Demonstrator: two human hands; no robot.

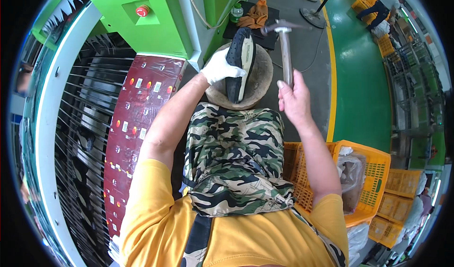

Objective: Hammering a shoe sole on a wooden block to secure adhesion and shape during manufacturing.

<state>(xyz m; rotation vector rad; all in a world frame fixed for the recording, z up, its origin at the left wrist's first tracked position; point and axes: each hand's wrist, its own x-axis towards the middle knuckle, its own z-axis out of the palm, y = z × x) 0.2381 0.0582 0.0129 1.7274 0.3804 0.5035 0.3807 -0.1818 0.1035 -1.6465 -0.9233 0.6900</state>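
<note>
Left hand (218, 67), in a white glove, fingers wrapped around a dark shoe (239, 61) — sole turned up, pale insert showing, shoe standing on edge on a round wooden block (262, 80) in front of the knees. Right hand (294, 99), bare, fingers closed on the handle of a hammer (285, 47), head raised above and just right of the shoe, not touching it. Camouflage apron (231, 158) across the lap. Orange plastic crate (373, 172) at the right side; green machine (151, 16) with a red button ahead-left.
</note>
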